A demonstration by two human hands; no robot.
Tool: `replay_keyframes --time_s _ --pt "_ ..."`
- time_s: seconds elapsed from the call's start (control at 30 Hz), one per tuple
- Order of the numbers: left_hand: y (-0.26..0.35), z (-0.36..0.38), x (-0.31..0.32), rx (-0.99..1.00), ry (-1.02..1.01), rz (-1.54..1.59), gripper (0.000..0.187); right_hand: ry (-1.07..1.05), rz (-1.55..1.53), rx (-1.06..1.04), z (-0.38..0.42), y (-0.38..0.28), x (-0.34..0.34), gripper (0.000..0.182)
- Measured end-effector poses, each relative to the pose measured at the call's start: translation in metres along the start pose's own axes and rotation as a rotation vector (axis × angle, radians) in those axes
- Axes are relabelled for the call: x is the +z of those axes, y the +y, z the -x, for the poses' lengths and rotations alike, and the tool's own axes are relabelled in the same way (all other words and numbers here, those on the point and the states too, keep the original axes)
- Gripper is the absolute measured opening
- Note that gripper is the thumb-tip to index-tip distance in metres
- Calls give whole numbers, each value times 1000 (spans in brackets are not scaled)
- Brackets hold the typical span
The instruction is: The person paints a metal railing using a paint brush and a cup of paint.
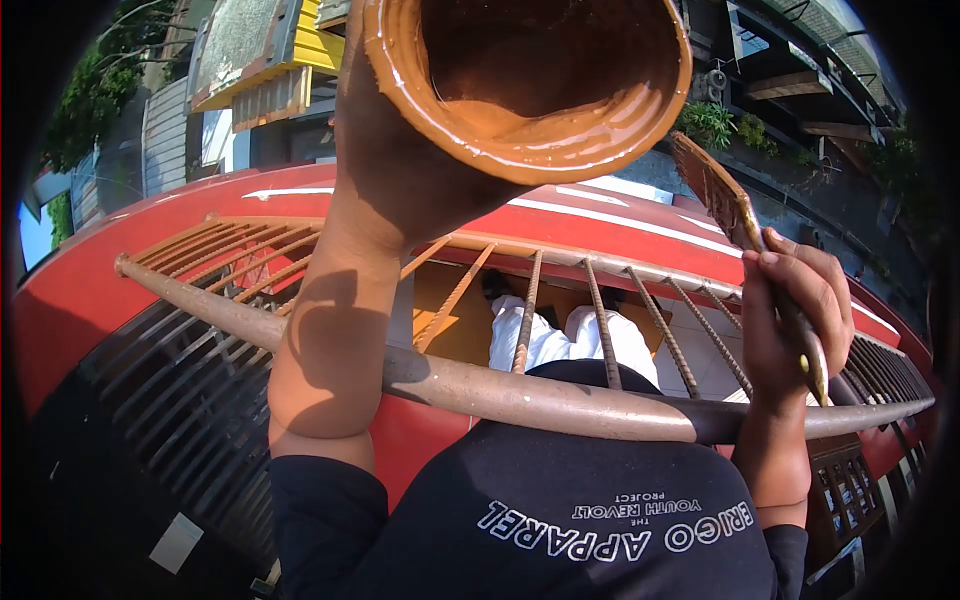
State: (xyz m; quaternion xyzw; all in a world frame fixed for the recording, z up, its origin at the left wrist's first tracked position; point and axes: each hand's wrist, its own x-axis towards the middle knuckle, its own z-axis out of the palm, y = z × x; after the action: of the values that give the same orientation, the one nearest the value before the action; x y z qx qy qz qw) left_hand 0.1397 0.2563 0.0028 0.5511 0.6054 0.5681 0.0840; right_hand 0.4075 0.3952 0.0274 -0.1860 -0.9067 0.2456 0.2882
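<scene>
My left hand [415, 185] holds up a paint can [650, 120] at the top of the view, its fingers mostly hidden behind the can. Wet orange-brown paint [545, 125] coats the can's rim and inner wall. In my right hand [800, 300] is a paintbrush [740, 200], the handle pinched between thumb and fingers. Its bristle end points up and left, smeared with the same colour, just right of the can and apart from it. Below both hands runs a metal railing [530, 400] with a thick round top rail and ribbed bars, some orange-brown.
The top rail crosses close in front of my chest. A red ledge [90, 235] with white stripes curves beyond the bars. Dark slats [180, 400] lie at the left. Farther down are a yellow structure [320, 45], green plants [705, 125] and roofs.
</scene>
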Motion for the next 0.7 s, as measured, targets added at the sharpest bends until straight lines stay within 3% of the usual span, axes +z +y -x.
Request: replay_keyframes --time_s 0.17,0.23,0.37,0.4,0.47,0.57,0.7 --pt "-4 3 16 68 6 -72 81 93 -134 189 13 6 -15 21" --pt "-4 3 25 92 2 -93 82 265 -303 327 11 8 -23 19" --pt "0 5 33 -13 -95 1 82 266 -66 134 -7 26 -94 14" --pt "-1 6 35 4 -106 -30 81 313 -104 127 -6 26 -111 15" --pt "-3 7 40 39 -133 -95 81 414 -491 286 2 46 -147 17" --pt "5 9 43 -23 -200 -96 80 370 -510 115 -19 1 -91 17" --pt "8 10 48 22 -247 -120 77 250 -337 186 -27 -21 -51 30"
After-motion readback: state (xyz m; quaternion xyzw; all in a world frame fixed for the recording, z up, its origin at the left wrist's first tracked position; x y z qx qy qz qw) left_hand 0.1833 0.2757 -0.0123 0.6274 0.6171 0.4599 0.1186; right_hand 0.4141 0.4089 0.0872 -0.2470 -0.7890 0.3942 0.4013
